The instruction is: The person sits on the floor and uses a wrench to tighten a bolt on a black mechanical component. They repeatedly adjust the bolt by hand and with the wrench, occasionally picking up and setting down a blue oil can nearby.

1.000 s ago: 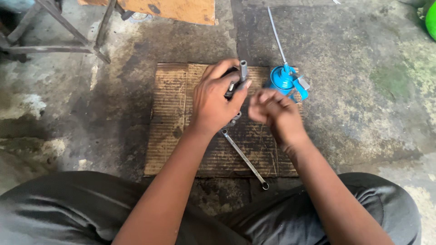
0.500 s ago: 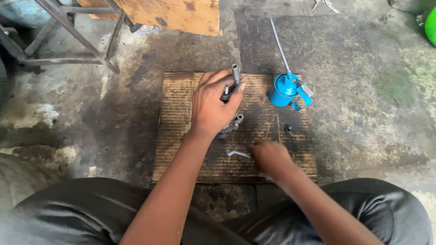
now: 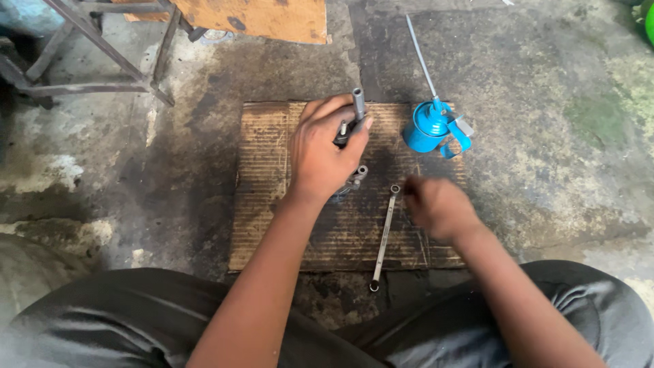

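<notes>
While the left hand (image 3: 320, 158) is closing around a dark grey metal part with a short steel rod (image 3: 357, 103) sticking up past the fingertips, the right hand (image 3: 439, 208) is hovering low over the mat, blurred, so I cannot tell whether its fingers are spread or pinching something small. Left hand is gripping firmly, thumb and fingers wrapped, part pressed down on the brown ribbed cardboard mat (image 3: 266, 204). Judging by look, that part is solid steel: heavy for its size, stiff, likely oily and slippery, not fragile; the body under the palm seems the best hold, not the thin rod. A small metal sleeve piece (image 3: 359, 174) is sitting just beside the left hand's heel, touching or nearly so. A long slim silver ring spanner (image 3: 385, 235) is lying between the two hands, its upper ring end right next to the right hand's fingers; it looks rigid and light, easiest taken mid-shaft. A blue metal oil can with long thin spout (image 3: 429, 126) is standing beyond the right hand, apart from it. Grey trousered knees (image 3: 136, 313) are framing the near side.
</notes>
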